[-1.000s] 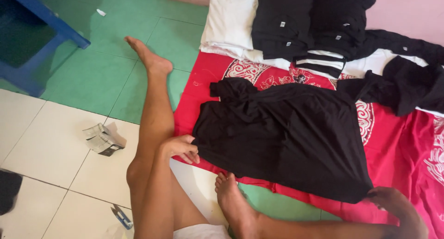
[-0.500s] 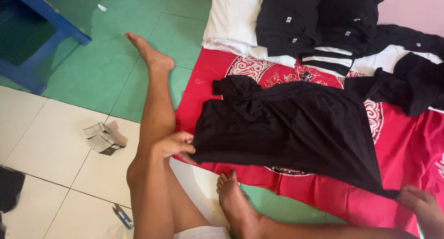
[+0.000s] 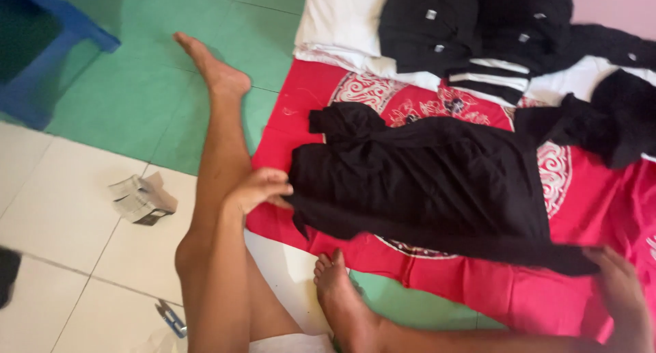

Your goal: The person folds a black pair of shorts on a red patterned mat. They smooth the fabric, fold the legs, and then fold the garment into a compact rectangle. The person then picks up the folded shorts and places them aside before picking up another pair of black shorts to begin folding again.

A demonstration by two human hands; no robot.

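A black shirt (image 3: pixel 424 182) lies spread at frame centre on a red patterned cloth (image 3: pixel 478 284) over green and white floor tiles (image 3: pixel 89 250). The left hand (image 3: pixel 256 189) pinches its left edge; the right hand (image 3: pixel 618 284), lower right, grips its hem. A blue stool (image 3: pixel 61 45) stands upper left.

The left hand (image 3: pixel 258 189) reaches out over the left thigh, fingers curled and pinched shut. The right hand (image 3: pixel 618 284) (low at the frame's corner) stretches far sideways, fingers closed.
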